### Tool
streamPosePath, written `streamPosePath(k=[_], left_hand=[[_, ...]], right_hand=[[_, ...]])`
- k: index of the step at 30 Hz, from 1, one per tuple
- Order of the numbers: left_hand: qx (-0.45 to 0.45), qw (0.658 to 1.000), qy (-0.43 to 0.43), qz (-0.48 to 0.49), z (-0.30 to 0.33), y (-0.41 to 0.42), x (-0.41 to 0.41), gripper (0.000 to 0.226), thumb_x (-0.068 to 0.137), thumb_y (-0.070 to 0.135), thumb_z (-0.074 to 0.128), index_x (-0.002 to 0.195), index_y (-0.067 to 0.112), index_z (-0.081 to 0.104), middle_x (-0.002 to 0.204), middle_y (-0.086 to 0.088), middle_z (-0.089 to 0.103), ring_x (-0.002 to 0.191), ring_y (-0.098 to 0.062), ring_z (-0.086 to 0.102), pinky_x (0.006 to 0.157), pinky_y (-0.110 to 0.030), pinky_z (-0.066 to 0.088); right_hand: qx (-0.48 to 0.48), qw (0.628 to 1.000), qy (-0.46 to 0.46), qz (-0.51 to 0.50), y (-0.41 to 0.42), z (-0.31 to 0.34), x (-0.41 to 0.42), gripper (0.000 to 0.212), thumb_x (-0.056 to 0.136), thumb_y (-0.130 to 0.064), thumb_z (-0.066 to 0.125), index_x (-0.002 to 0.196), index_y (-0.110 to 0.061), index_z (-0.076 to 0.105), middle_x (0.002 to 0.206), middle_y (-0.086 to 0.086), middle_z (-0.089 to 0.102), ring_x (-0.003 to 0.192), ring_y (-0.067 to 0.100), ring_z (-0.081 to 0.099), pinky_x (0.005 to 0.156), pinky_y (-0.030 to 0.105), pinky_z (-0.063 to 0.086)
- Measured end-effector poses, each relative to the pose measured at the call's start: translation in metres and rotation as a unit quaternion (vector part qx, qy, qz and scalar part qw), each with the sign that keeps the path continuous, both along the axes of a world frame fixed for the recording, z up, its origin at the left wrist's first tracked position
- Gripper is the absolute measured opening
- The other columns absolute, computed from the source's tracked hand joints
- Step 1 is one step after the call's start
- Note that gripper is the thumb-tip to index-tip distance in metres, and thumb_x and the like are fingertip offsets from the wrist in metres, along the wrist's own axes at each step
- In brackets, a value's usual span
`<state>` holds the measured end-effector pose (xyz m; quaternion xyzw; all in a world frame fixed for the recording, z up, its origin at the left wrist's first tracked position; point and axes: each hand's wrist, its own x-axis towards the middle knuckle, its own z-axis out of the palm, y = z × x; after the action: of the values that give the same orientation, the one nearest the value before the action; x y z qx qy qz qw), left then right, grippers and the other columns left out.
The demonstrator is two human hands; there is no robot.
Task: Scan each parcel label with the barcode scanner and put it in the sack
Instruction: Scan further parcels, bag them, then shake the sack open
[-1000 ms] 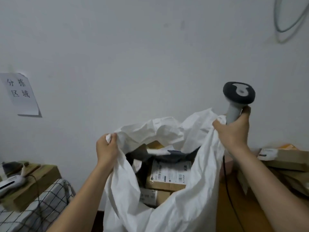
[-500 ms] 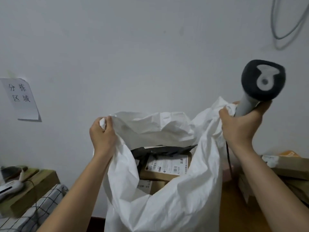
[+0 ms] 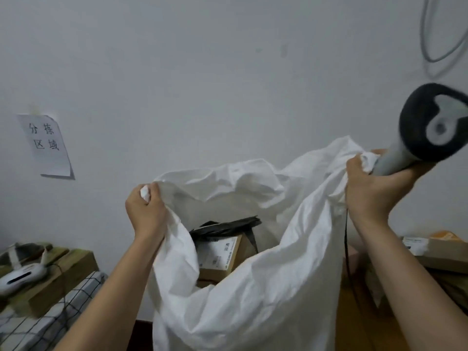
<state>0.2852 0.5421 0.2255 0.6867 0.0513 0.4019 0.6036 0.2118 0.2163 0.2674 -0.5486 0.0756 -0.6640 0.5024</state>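
Both hands are raised and apart, holding the mouth of a white woven sack (image 3: pixel 253 287) open. The left hand (image 3: pixel 145 211) is clenched on a bunched bit of the sack's rim. The right hand (image 3: pixel 372 188) grips the opposite rim together with the grey handle of a barcode scanner (image 3: pixel 430 127), whose dark head tilts up to the right, its black cable (image 3: pixel 347 249) hanging below. Inside the sack lie a cardboard parcel (image 3: pixel 222 254) with a white label and a black poly mailer (image 3: pixel 225 225) on top of it. More labelled parcels (image 3: pixel 440 252) sit at the right edge, beside the sack.
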Motion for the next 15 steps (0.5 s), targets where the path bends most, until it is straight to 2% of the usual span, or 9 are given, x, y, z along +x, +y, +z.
streamPosePath(k=[3,6,8,9,11,12,13,15], left_hand=[[-0.003,0.998,-0.043,-0.041,0.012,-0.01,-0.013,0.025,0.098,0.02,0.055,0.081,0.003,0.061,0.07,-0.003,0.055,0.061,-0.01,0.048,0.055,-0.018,0.04],[0.024,0.997,-0.034,-0.061,-0.004,-0.018,-0.018,0.025,0.099,0.018,0.055,0.083,0.001,0.064,0.071,-0.004,0.058,0.062,-0.009,0.05,0.057,-0.016,0.04],[0.039,0.997,0.014,-0.063,-0.024,-0.017,-0.018,0.03,0.099,0.016,0.053,0.082,-0.008,0.06,0.07,-0.007,0.053,0.062,-0.014,0.046,0.057,-0.02,0.039],[0.043,0.997,0.028,-0.063,-0.027,-0.015,-0.018,0.031,0.099,0.015,0.053,0.081,-0.01,0.058,0.068,-0.008,0.05,0.062,-0.015,0.044,0.057,-0.023,0.038],[0.033,0.998,0.016,-0.046,-0.013,-0.014,-0.019,0.03,0.099,0.014,0.052,0.076,-0.005,0.055,0.064,-0.004,0.045,0.059,-0.014,0.039,0.052,-0.018,0.035],[0.021,0.999,0.0,-0.031,-0.001,-0.014,-0.018,0.028,0.099,0.014,0.052,0.075,0.0,0.054,0.062,-0.001,0.043,0.057,-0.012,0.038,0.049,-0.014,0.033],[0.012,1.0,-0.019,-0.022,0.012,-0.015,-0.018,0.027,0.098,0.015,0.052,0.074,0.002,0.053,0.062,0.001,0.043,0.057,-0.009,0.038,0.049,-0.013,0.033],[0.011,0.998,-0.048,-0.033,0.022,-0.018,-0.019,0.026,0.098,0.017,0.054,0.073,0.008,0.054,0.063,0.005,0.047,0.057,-0.005,0.042,0.051,-0.012,0.035]], right_hand=[[0.008,0.991,0.131,0.04,-0.007,-0.037,0.005,0.081,0.079,-0.004,0.069,0.145,-0.012,0.022,0.124,0.007,0.056,0.107,0.022,0.06,0.087,0.024,0.048],[-0.006,0.979,0.194,0.067,-0.007,-0.058,0.005,0.077,0.081,-0.002,0.069,0.143,-0.013,0.025,0.129,0.01,0.052,0.113,0.028,0.057,0.09,0.026,0.043],[-0.009,0.984,0.169,0.053,-0.009,-0.042,0.0,0.077,0.08,-0.002,0.068,0.143,-0.012,0.025,0.123,0.003,0.052,0.106,0.017,0.058,0.088,0.022,0.046],[-0.003,0.99,0.134,0.039,-0.012,-0.028,-0.004,0.08,0.08,-0.002,0.067,0.145,-0.011,0.023,0.118,-0.005,0.051,0.099,0.004,0.058,0.088,0.014,0.045],[0.015,0.998,0.056,0.005,-0.02,-0.003,-0.011,0.087,0.08,-0.003,0.064,0.149,-0.002,0.012,0.111,-0.021,0.043,0.092,-0.018,0.053,0.084,-0.002,0.036],[0.019,0.999,0.026,-0.006,-0.023,0.003,-0.012,0.088,0.08,-0.004,0.063,0.149,0.002,0.009,0.109,-0.025,0.04,0.092,-0.026,0.049,0.083,-0.004,0.035],[0.02,1.0,0.012,-0.013,-0.024,0.003,-0.011,0.088,0.079,-0.005,0.063,0.148,0.004,0.009,0.109,-0.025,0.039,0.093,-0.028,0.048,0.083,-0.004,0.034],[0.035,0.999,0.038,-0.008,-0.024,-0.014,-0.005,0.09,0.081,-0.006,0.065,0.149,0.003,0.008,0.118,-0.02,0.044,0.098,-0.021,0.05,0.085,-0.003,0.032]])
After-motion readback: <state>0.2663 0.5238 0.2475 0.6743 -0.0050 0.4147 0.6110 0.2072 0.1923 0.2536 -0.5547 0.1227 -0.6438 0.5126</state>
